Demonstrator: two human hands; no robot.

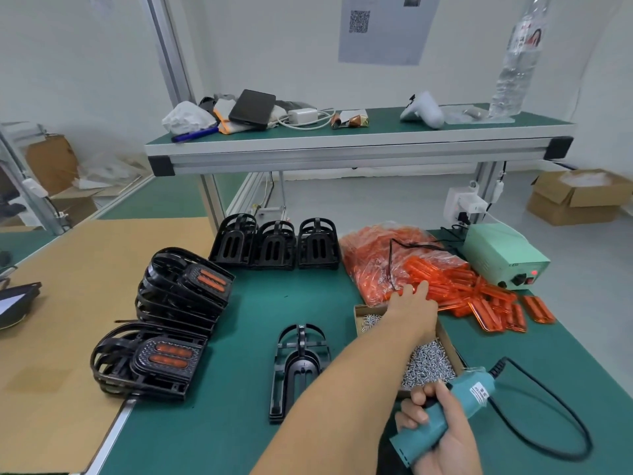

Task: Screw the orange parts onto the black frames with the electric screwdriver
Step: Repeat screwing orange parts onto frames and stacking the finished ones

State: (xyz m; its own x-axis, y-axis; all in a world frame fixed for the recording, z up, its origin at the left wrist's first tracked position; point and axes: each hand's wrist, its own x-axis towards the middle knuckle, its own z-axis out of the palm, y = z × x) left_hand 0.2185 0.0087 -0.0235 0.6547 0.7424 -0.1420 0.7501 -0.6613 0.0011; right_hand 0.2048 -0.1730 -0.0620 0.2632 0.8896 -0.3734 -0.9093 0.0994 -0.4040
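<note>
Lying flat on the green desk at centre: one bare black frame, ribbed, arched at the far end. At 12 o'clock, three more frames upright in a row. At 2 o'clock, translucent orange parts, too many to count. Left grip outstretched, fingers straight, touching them. Right grip wrapped round the teal electric screwdriver at 5 o'clock.

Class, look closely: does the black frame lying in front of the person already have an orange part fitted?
No: the black frame shows only black plastic, unlike the finished frames stacked left.
</note>
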